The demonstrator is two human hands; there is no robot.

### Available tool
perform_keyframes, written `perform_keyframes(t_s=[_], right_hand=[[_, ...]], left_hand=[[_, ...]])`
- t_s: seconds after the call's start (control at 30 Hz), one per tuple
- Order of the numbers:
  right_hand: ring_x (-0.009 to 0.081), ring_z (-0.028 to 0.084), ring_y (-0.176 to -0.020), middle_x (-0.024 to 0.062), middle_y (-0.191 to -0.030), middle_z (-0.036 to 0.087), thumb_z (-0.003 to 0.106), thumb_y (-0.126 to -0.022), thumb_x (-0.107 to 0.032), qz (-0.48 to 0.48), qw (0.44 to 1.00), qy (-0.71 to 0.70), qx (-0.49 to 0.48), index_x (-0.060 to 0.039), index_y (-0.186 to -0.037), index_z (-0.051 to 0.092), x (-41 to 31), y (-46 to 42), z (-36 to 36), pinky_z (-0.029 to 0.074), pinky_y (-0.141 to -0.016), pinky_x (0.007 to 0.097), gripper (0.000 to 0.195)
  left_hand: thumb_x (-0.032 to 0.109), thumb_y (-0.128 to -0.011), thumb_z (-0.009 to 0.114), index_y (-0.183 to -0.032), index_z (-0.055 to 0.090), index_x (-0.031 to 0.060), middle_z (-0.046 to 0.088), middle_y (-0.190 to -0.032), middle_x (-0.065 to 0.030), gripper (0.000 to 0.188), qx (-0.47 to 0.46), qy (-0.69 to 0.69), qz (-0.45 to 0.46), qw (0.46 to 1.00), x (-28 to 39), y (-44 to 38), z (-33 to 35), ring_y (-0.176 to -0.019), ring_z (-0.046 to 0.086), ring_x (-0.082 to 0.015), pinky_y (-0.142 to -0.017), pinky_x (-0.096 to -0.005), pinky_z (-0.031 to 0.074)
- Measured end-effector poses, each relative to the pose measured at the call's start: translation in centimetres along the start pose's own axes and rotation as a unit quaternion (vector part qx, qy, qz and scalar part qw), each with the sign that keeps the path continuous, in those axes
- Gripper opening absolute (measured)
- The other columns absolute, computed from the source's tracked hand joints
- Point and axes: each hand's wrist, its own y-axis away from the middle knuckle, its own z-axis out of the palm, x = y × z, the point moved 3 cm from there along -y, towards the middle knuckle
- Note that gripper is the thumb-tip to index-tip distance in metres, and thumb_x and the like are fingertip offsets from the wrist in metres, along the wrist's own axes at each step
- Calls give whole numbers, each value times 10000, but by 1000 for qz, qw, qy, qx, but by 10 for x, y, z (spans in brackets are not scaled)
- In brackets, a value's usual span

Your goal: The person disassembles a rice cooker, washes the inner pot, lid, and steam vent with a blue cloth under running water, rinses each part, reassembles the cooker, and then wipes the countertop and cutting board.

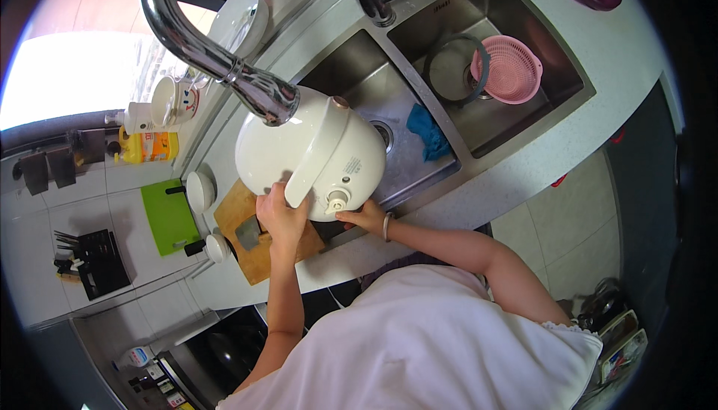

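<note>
A round, glossy white pressure cooker lid point(269, 152) is held tilted over the left sink basin, just under the faucet head. It has a raised handle band, a steam valve point(337, 201) and small print. My left hand point(282, 214) grips its rim beside the near end of the handle. With a pale bracelet at the wrist, my right hand point(364, 216) holds the rim right of the valve; some fingers are hidden beneath. A blue cloth point(429, 132) lies in the left basin point(404, 169), close to the drain.
The chrome faucet point(185, 34) arches above the lid. In the right basin point(516, 124) are a grey sealing ring point(431, 71) and a pink strainer basket point(513, 71). A cleaver point(248, 234) rests on a wooden cutting board point(244, 264) at the left.
</note>
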Motion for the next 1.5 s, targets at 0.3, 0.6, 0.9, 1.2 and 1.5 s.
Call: perform_keyframes(t_s=[0.3,0.6,0.9,1.2,1.5], right_hand=[[120,543,-615,74,-770,559,655,-655,-207,-37,999,27,-6,-14,-924,513,3,1,-3,458,-479,230,360],[120,524,-557,84,-816,539,652,-651,-284,11,997,69,22,-2,-1026,423,-6,13,8,434,-421,226,522],[140,477,-362,119,-859,519,628,-640,-341,14,991,130,16,23,-1040,400,-27,4,10,398,-310,226,587],[141,483,-364,106,-785,545,635,-631,-363,-2,987,147,72,22,-989,454,-41,1,28,414,-330,214,556],[113,477,-398,55,-692,537,629,-608,-451,92,980,165,64,-47,-970,485,-33,10,37,398,-327,225,561]], left_hand=[[177,-520,633,-682,529,80,522,-572,-63,216,3,14,-10,1000,2,2,-5,-497,458,-251,-521,-317,354],[205,-545,629,-755,542,76,553,-640,-92,262,-54,18,-83,995,-20,-1,-3,-552,486,-301,-522,-368,391],[209,-562,613,-820,550,83,554,-621,-133,294,1,23,-56,998,-29,-13,-1,-547,500,-327,-536,-396,418],[187,-546,623,-789,546,95,556,-605,-109,270,56,58,-35,996,-49,-8,-12,-530,495,-297,-522,-354,406],[170,-538,613,-781,536,87,540,-574,-104,269,44,61,1,997,-51,-16,-11,-516,490,-285,-528,-353,394]])
